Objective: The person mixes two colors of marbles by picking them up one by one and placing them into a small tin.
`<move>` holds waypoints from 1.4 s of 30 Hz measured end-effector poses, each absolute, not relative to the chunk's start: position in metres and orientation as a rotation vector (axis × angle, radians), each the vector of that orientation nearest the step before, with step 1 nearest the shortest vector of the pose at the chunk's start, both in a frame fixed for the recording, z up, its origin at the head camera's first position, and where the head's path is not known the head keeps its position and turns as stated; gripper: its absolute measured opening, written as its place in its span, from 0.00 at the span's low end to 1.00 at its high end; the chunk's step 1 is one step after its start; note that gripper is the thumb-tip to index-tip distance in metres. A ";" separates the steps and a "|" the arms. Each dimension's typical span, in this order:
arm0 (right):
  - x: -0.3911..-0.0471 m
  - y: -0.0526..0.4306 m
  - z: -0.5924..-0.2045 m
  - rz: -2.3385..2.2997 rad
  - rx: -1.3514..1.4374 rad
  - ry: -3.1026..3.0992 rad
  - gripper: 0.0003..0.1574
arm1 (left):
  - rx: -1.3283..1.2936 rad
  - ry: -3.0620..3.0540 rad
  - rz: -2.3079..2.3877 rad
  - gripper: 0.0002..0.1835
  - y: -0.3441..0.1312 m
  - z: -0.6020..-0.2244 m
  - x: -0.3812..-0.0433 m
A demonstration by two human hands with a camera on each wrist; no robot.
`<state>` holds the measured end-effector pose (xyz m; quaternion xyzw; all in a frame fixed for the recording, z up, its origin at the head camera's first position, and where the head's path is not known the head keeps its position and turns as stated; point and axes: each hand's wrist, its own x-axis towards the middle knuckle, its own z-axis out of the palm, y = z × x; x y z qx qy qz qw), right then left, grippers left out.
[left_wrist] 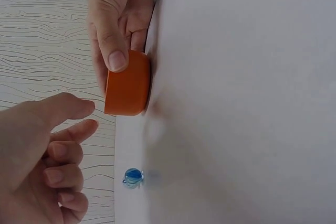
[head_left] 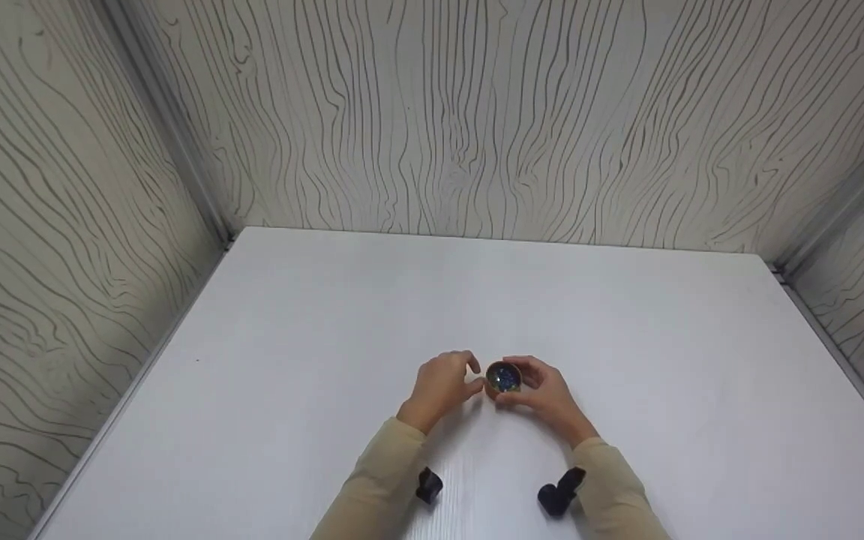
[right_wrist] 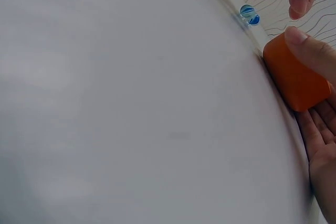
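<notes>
A small orange bowl (head_left: 492,391) stands on the table between the two hands, with blue glass marbles (head_left: 505,377) showing inside it. My right hand (head_left: 544,394) holds the bowl from the right, thumb on the near side and fingers round the far side. My left hand (head_left: 443,382) is just left of the rim, thumb and forefinger apart and the other fingers loosely bent, nothing between them. In the left wrist view, blue-streaked glass marbles (left_wrist: 133,178) lie on the table near the left hand, apart from the bowl (left_wrist: 127,87). The left hand hides them in the head view.
The white tabletop (head_left: 327,300) reaches back to a wood-grain patterned wall (head_left: 447,112), with similar panels at left and right. Black wrist devices (head_left: 429,486) show beside the beige sleeves (head_left: 379,472). A tiny dark speck marks the table at far left.
</notes>
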<state>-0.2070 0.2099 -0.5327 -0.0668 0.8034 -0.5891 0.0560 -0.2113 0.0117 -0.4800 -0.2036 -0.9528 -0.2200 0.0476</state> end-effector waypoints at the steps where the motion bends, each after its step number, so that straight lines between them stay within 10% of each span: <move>1: -0.207 0.210 -0.533 -1.785 -0.206 2.440 0.41 | -0.612 -2.901 -0.668 0.09 0.011 -0.481 -0.211; 42: -0.206 0.207 -0.531 -1.755 -0.093 2.465 0.40 | -0.162 -2.967 -0.699 0.10 -0.002 -0.499 -0.216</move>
